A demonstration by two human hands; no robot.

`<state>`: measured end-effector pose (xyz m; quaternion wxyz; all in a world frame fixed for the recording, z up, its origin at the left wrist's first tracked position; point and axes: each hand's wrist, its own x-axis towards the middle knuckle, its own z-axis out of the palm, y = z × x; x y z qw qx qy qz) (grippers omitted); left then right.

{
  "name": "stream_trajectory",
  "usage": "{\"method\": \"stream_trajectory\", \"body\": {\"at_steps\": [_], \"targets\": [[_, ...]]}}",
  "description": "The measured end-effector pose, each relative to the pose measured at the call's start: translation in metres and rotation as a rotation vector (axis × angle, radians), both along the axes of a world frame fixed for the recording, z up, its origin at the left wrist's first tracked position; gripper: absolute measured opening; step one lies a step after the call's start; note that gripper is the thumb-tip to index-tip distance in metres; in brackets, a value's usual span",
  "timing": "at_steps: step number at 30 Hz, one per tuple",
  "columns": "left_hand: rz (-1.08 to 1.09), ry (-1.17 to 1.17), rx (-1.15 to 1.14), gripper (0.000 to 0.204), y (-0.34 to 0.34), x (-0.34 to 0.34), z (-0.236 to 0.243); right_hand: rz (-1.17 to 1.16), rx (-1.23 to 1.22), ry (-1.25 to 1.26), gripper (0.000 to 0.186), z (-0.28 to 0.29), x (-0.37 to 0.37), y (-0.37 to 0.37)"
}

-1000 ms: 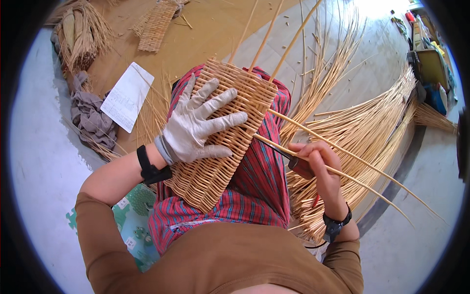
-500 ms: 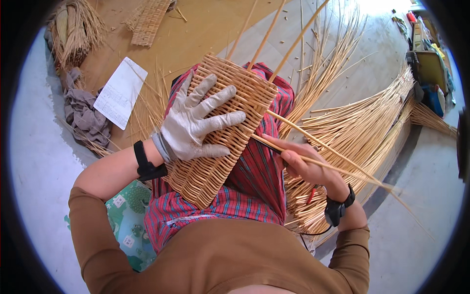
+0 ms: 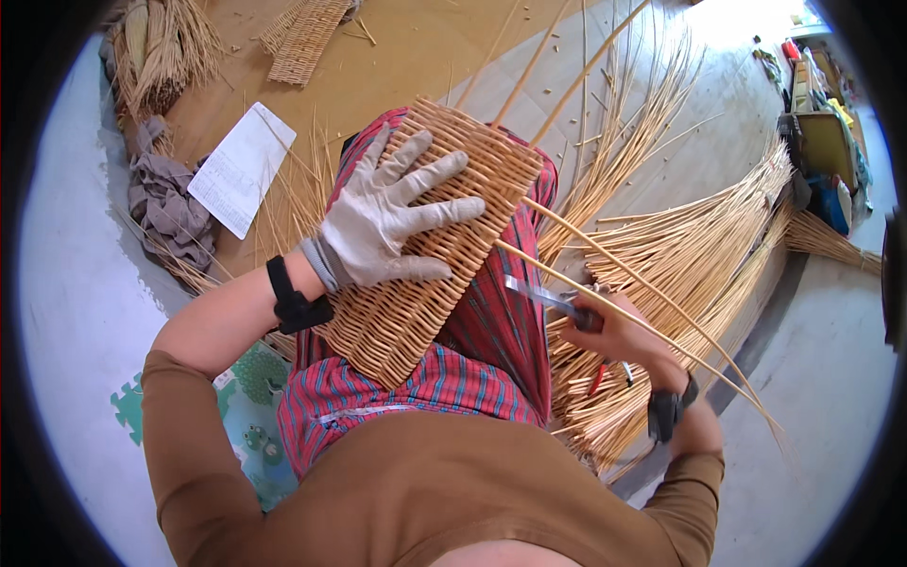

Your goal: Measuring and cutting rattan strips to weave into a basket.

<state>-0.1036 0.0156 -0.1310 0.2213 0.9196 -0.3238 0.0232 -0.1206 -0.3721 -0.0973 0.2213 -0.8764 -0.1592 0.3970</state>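
Note:
A woven wicker panel (image 3: 397, 326) lies aslant on the red plaid cloth (image 3: 482, 387) over my lap. My left hand (image 3: 383, 227), in a whitish glove, rests flat on the weave with its fingers spread. Long stakes (image 3: 588, 76) stick out beyond the panel's far end. From its right edge two pale rods (image 3: 567, 227) run out toward the lower right. My right hand (image 3: 624, 335), ungloved, grips a knife (image 3: 539, 291) by its dark handle. The blade points left, just below the lower rod and apart from the panel.
A large fan of loose rods (image 3: 699, 236) spreads on the floor at right, with a red-handled tool (image 3: 597, 380) on it. At left lie a white sheet (image 3: 244, 170) and a grey cloth (image 3: 170, 208). Another woven strip (image 3: 307, 42) and a fibre bundle (image 3: 170, 57) are farther off.
My right hand has moved down and right with the knife, whose blade has come away from the panel's edge. My left hand stays on the panel; the whole view has shifted slightly.

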Motion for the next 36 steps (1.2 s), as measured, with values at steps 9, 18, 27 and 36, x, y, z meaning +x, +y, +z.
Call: {"method": "stream_trajectory", "body": {"at_steps": [9,18,27,36], "targets": [[-0.017,0.029,0.048,0.101,-0.005,-0.014,0.007,-0.185,0.512,-0.106,0.056,0.017,-0.075,0.024],[-0.024,0.014,0.073,0.111,-0.008,-0.015,0.004,-0.230,0.589,-0.055,0.051,0.011,-0.070,0.034],[-0.016,0.007,0.063,0.112,-0.004,-0.015,0.001,-0.222,0.592,-0.009,0.051,0.010,-0.060,0.042],[-0.043,0.015,-0.009,0.110,-0.007,-0.002,-0.009,-0.044,0.493,-0.127,0.056,0.010,-0.024,0.048]]}}
